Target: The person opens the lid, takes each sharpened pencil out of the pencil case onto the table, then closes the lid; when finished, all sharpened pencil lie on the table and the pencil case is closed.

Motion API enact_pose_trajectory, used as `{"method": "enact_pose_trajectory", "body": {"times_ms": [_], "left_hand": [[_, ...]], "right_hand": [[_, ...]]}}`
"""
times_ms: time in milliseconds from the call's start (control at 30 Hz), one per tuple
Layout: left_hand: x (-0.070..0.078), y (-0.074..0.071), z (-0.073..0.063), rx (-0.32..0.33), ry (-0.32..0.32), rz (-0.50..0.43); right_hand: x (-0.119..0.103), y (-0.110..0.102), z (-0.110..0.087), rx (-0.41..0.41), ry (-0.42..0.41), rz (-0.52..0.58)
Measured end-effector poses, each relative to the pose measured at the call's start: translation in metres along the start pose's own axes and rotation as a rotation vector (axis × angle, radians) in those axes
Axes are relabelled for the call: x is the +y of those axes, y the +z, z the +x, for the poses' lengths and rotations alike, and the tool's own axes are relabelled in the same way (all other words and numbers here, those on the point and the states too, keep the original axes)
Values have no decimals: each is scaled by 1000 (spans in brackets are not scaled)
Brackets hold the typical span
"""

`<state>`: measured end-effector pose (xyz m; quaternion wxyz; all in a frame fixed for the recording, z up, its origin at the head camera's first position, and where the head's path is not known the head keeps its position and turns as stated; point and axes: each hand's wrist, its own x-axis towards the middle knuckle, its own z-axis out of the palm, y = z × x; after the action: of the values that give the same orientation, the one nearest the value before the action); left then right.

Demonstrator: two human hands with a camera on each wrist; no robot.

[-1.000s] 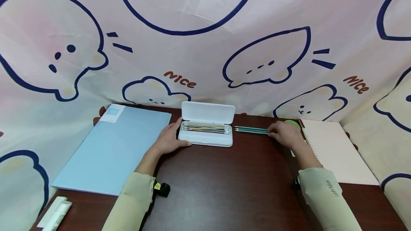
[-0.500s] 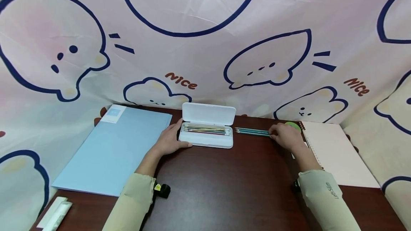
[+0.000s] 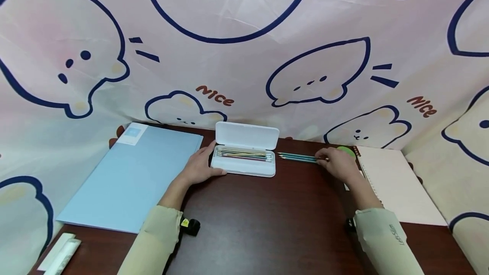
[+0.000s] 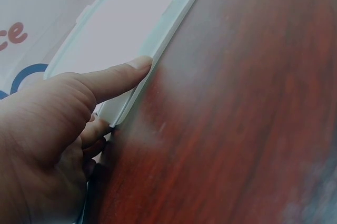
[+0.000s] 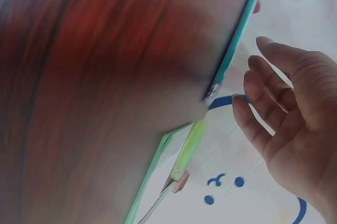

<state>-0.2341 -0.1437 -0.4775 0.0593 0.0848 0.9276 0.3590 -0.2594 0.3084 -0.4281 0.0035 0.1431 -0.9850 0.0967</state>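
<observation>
My left hand [image 3: 198, 168] grips the left end of a white pencil case [image 3: 244, 170], thumb along its front edge and fingers behind. The case's lid [image 3: 247, 136] stands up, and several pencils [image 3: 244, 155] lie inside. Just right of the case, several teal pencils [image 3: 297, 157] lie on the table with their points toward it. Over their far right ends is my right hand [image 3: 338, 164], which hides those ends in the head view. In the right wrist view its fingers are loosely bent, with a gap between them and a teal pencil [image 5: 231, 50].
A large blue folder [image 3: 133, 177] lies on the left, and a spiral-bound sketchbook [image 3: 401, 186] on the right. A green rounded thing [image 3: 347, 151] sits behind my right hand. Two slim white packages [image 3: 60, 253] are at the near left corner. A printed cloth hangs behind the table.
My right hand has shifted slightly left over the ends of the teal pencils. My left hand and the pencil case stay in place.
</observation>
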Motion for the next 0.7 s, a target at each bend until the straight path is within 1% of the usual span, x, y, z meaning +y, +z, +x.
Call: {"method": "enact_pose_trajectory", "body": {"times_ms": [100,233,400,533,633,700], "left_hand": [[2,-2,0,-6,1,-2],[3,-2,-1,-9,-7,0],[3,-3,0,7,8,12],[3,-2,-1,2,13,16],[3,-1,-2,-4,14,0],[4,-1,-3,0,16,-11]], "right_hand": [[-7,0,0,7,0,59],[-15,3,2,9,-22,122],[-26,9,5,28,-30,183],[-39,14,7,24,-27,262],[-51,15,9,8,-27,332],[-59,15,11,2,-36,352]]}}
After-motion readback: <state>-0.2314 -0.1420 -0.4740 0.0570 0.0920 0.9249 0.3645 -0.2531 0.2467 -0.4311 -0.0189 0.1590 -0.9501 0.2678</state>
